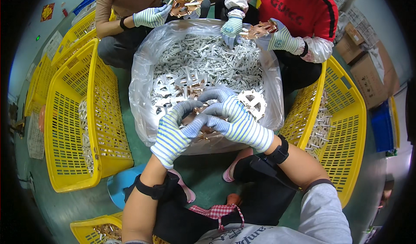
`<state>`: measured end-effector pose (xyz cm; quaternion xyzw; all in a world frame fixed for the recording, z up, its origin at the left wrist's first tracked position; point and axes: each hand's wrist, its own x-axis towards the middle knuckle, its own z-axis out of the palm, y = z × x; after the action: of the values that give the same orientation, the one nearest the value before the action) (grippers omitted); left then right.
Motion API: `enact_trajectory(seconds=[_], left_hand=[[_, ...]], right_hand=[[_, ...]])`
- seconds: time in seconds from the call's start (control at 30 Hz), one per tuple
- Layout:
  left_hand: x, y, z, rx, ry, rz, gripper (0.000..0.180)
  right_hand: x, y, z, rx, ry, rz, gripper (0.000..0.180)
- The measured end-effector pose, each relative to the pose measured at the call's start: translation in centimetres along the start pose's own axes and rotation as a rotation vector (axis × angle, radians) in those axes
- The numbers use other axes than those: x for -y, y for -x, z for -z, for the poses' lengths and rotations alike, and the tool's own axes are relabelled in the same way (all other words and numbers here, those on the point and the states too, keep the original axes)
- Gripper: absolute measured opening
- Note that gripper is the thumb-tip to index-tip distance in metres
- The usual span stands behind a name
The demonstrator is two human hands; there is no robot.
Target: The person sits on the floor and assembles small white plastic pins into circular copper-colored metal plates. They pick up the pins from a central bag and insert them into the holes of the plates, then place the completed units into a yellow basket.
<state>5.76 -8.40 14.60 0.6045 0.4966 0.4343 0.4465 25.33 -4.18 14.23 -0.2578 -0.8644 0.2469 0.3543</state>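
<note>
Right now both my hands, left [175, 133] and right [236, 120], curl their fingers shut around one copper part [200, 123] at the near edge of the bag [145, 75]. Its thin arms could bend or snag my gloves. Three yellow baskets [71, 114] flank us; two co-workers each hold one part.

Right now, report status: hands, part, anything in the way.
Both hands gloved, left hand and right hand closed together on a copper-coloured part. Held over the bag-lined bin of metal pieces. Two co-workers' hands at far rim, apart.
</note>
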Motion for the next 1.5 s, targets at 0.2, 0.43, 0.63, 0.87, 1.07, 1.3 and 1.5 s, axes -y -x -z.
enact_trajectory(seconds=[0.2,0.43,0.63,0.87,1.07,1.3,1.5], left_hand=[[1.1,0.1,-0.3,-0.022,0.043,-0.015,0.031],[-0.2,-0.9,0.6,-0.078,0.132,0.190,0.029],[0.9,-0.6,0.8,-0.100,0.206,0.165,0.029],[0.8,-0.4,-0.5,-0.026,0.149,0.137,0.028],[0.4,-0.6,0.4,0.135,0.070,0.208,0.035],[-1.6,-0.2,3.2,0.282,0.214,0.267,0.032],[-0.9,-0.1,2.1,0.143,0.255,0.220,0.027]], right_hand=[[0.3,0.1,-0.6,-0.044,0.019,-0.003,0.027],[0.8,-0.1,2.6,-0.515,-0.556,-0.306,0.027],[-1.8,0.8,1.9,-0.261,-0.612,-0.432,0.032],[0.7,0.5,0.4,0.005,-0.032,-0.216,0.049],[1.4,0.5,1.3,0.211,0.167,-0.294,0.038],[0.1,1.0,2.1,-0.051,-0.723,-0.469,0.037],[0.6,0.7,2.4,-0.041,-0.742,-0.546,0.036]])
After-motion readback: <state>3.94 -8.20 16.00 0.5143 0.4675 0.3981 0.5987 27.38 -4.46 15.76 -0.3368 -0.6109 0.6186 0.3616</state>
